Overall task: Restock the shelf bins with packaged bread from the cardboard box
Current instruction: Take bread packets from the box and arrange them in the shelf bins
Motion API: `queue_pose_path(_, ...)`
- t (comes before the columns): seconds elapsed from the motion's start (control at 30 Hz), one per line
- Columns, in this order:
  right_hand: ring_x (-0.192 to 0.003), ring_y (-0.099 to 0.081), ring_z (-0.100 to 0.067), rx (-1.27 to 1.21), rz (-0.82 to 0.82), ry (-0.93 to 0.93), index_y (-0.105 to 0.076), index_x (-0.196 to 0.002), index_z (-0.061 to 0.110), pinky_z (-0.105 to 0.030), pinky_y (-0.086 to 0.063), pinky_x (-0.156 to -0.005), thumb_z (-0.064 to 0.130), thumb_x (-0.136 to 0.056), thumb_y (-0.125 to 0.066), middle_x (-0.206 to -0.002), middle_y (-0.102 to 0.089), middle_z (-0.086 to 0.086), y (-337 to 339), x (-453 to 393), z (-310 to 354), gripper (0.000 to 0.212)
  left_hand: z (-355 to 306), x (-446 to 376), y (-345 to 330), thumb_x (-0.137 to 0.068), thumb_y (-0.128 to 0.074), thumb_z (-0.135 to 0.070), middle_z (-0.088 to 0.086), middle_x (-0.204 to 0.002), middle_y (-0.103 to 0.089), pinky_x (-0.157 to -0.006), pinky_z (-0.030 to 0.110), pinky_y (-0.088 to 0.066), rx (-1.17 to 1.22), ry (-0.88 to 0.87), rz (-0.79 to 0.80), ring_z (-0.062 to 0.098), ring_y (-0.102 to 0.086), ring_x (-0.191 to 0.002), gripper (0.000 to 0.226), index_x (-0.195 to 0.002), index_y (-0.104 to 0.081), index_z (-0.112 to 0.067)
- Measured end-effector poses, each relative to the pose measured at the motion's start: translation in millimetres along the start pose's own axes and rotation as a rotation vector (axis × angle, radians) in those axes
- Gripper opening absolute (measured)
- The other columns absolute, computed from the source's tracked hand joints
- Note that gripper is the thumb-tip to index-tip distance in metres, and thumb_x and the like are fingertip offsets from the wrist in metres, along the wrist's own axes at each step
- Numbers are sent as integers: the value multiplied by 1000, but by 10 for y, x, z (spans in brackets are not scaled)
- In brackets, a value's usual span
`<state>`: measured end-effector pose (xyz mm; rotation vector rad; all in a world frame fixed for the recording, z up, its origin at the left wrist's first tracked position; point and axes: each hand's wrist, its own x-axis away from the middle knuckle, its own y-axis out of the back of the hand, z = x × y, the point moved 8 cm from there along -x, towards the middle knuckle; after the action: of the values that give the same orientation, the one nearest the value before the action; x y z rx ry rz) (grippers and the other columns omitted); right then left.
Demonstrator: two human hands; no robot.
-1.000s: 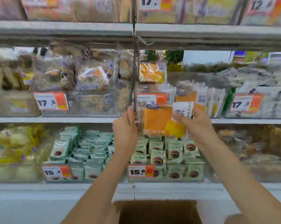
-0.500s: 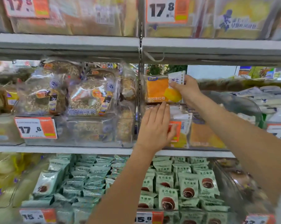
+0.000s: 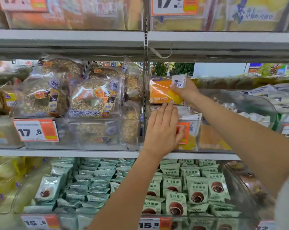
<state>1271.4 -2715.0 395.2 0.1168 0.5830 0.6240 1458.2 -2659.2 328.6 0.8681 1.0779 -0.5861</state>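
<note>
An orange-and-white bread packet [image 3: 162,91] is held upright above a clear plastic shelf bin [image 3: 211,135] on the middle shelf. My right hand [image 3: 186,92] grips the packet at its right edge. My left hand [image 3: 163,128] lies flat against the bin's front wall, its fingertips touching the packet's lower edge and its thumb over an orange price tag [image 3: 183,132]. More orange packets of the same kind stand inside the bin. The cardboard box is out of view.
A neighbouring bin [image 3: 84,133] on the left holds seeded bread rings in clear bags. The shelf below carries bins of pale green snack packets [image 3: 173,188]. A grey upper shelf [image 3: 223,45] hangs close above the raised packet. A metal upright [image 3: 146,67] divides the bays.
My right hand lifted the orange packet from chest height up over the bin's rim. My left hand let go of the packet and moved onto the bin's front. The view tilted upward and drew closer.
</note>
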Motion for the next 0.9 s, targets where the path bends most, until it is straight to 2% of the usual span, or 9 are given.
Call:
queue_pose_path(0.17, -124, -49, -29, 73, -19, -134, -30, -138, 12, -48, -44, -101, 44, -72, -78, -139, -47, -11, 117, -23, -134, 87, 3, -1, -18, -93, -35, -38, 16, -126, -61, -104, 37, -33, 6, 8, 57, 29, -57, -119, 54, -119, -62, 0)
queue_pose_path(0.27, -124, -45, -30, 209, -64, -118, -33, -134, 14, -45, -42, -103, 48, -73, -76, -136, -45, -11, 286, 171, -11, 81, 9, -12, -29, -93, -34, -39, 16, -124, -62, -103, 37, -33, 28, 10, 92, 29, -58, -117, 55, -119, -62, 0)
queue_pose_path(0.47, -103, -51, -23, 609, -363, 756, -58, -109, 13, -35, -35, -90, 21, -87, -59, -107, -60, -5, 598, 1770, 820, 24, -220, 476, 173, -95, -37, -33, 20, -151, -31, -116, 47, -20, 112, 126, 138, 30, -26, -142, 58, -143, -37, 1)
queue_pose_path(0.53, -99, -52, -22, 637, -354, 939, -59, -102, 14, -37, -33, -94, 16, -87, -61, -101, -65, -5, 479, 2468, 649, 16, -508, 998, 323, -93, -39, -25, 19, -146, -40, -114, 47, -25, 204, -4, 108, 30, -30, -139, 51, -139, -42, -1)
queue_pose_path(0.6, -97, -53, -19, 670, -264, 979, -57, -99, 19, -37, -32, -99, 14, -86, -63, -96, -66, -3, 306, 3073, 213, 15, -784, 1595, 404, -90, -41, -21, 20, -129, -56, -105, 44, -33, 287, -115, 121, 30, -43, -124, 38, -122, -49, -2)
queue_pose_path(0.67, -97, -52, -16, 705, -62, 841, -54, -99, 22, -37, -33, -97, 17, -86, -60, -95, -65, 0, 80, 3582, -439, 16, -1004, 2231, 343, -82, -47, -20, 18, -113, -58, -92, 40, -36, 347, -137, 285, 30, -48, -107, 34, -111, -49, -3)
queue_pose_path(0.73, -96, -51, -16, 749, 128, 620, -54, -101, 24, -33, -32, -91, 23, -85, -55, -95, -64, 1, -100, 4000, -1131, 15, -1180, 2880, 212, -76, -44, -22, 13, -107, -58, -85, 36, -37, 422, -96, 578, 28, -52, -97, 37, -109, -50, -6)
queue_pose_path(0.8, -104, -54, -18, 826, 382, 320, -55, -107, 27, -32, -30, -92, 26, -87, -56, -104, -63, 3, -247, 4369, -1842, 20, -1270, 3617, 102, -80, -41, -22, 10, -117, -60, -90, 37, -42, 435, -19, 974, 29, -56, -105, 42, -117, -55, -10)
queue_pose_path(0.9, -123, -44, -22, 898, 897, -163, -44, -128, 29, -42, -32, -102, 32, -93, -53, -129, -51, 3, -443, 5015, -2867, 36, -1189, 4652, 112, -93, -45, -21, 7, -141, -41, -103, 39, -35, 369, 134, 1425, 27, -39, -129, 45, -137, -40, -13)
